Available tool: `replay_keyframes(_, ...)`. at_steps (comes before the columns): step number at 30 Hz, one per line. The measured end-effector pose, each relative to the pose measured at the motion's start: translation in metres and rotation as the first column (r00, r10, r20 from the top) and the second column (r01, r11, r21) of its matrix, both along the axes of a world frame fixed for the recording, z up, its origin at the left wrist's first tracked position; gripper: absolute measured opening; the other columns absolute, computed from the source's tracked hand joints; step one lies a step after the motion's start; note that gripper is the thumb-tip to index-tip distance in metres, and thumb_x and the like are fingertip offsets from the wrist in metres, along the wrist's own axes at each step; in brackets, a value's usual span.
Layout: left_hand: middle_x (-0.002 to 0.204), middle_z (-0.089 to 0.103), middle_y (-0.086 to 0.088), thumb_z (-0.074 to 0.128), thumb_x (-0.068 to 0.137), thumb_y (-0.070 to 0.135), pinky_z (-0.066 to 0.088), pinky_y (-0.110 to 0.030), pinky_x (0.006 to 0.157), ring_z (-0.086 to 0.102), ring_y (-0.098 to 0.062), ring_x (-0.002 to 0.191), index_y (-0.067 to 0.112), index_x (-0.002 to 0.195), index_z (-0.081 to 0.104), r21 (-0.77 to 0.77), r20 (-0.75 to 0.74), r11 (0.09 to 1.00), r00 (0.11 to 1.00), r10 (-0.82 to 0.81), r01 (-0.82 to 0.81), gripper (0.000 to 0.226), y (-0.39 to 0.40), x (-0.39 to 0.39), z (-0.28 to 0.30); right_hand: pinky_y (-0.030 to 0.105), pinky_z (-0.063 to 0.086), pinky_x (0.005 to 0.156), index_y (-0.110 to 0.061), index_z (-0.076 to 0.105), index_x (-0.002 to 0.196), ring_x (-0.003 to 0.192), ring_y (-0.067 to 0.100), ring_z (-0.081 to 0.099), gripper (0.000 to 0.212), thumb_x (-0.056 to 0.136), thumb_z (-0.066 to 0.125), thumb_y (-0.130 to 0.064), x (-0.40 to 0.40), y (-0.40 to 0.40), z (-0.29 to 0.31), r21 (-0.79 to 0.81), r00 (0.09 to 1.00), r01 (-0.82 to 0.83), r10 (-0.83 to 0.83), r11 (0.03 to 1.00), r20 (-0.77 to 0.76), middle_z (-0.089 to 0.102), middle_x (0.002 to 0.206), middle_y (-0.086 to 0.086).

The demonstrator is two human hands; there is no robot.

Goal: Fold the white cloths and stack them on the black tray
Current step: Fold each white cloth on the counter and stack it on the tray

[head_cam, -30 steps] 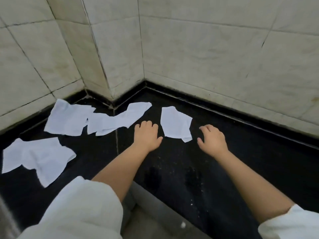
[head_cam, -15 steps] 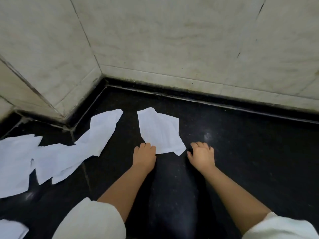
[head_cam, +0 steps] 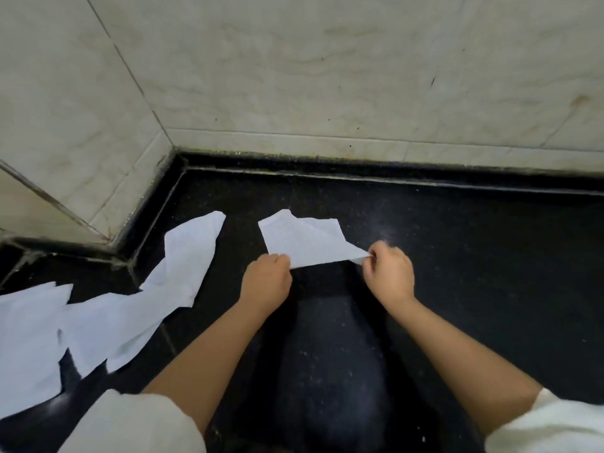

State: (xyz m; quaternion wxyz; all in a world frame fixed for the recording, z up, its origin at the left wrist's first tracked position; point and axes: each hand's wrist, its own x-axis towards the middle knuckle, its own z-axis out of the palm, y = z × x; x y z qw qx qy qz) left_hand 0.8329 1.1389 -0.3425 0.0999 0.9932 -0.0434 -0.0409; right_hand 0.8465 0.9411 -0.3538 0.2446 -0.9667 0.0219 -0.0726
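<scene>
A small white cloth lies on the black speckled surface in front of me, its near edge lifted. My left hand pinches the near left corner. My right hand pinches the near right corner, which is pulled to a point. A second, long white cloth lies to the left, and a third overlaps it at the far left edge of the view. No separate tray shows in this view.
Pale marble-tiled walls meet the black surface in a corner at the back left, with a dark raised border along their foot. White sleeves fill the bottom corners of the view.
Both hands went from resting on the surface beside the small cloth to pinching its near corners and lifting that edge. The view shifted right and closer to the wall.
</scene>
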Motion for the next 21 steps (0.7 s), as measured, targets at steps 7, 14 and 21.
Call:
replay_keyframes(7,0.107,0.063,-0.008,0.04,0.096,0.013,0.039,-0.03,0.084,0.054,-0.024,0.103,0.007,0.106,0.062,-0.214,0.202,0.964,0.973,-0.111,0.155,0.025,-0.02,-0.019,0.067,0.031,0.044,0.044,-0.002,0.066,0.071,0.05,0.033,0.057,0.017,0.066,0.05,0.001,-0.063,-0.062,0.036,-0.273,0.926,0.05,0.058,0.961,0.374,0.061,0.061,0.014)
replay_keyframes(14,0.104,0.066,-0.01,0.042,0.097,0.019,0.044,-0.036,0.081,0.056,-0.027,0.103,0.01,0.106,0.066,-0.174,0.285,0.963,0.946,-0.151,0.206,0.027,-0.063,-0.018,0.098,0.034,0.047,0.039,0.0,0.068,0.058,0.045,0.035,0.055,0.007,0.06,0.061,0.002,-0.07,-0.116,0.085,-0.286,0.928,0.139,-0.024,0.948,0.371,0.058,0.05,0.017)
replay_keyframes(21,0.096,0.068,-0.02,0.048,0.092,0.006,0.044,-0.039,0.077,0.058,-0.036,0.096,-0.001,0.097,0.068,-0.267,0.498,0.922,0.859,-0.118,0.281,0.022,-0.105,-0.014,0.135,0.035,0.048,0.047,0.004,0.068,0.07,0.055,0.038,0.058,0.012,0.065,0.058,0.004,-0.061,-0.154,0.138,-0.209,0.791,0.273,-0.095,0.939,0.605,0.064,0.06,0.022)
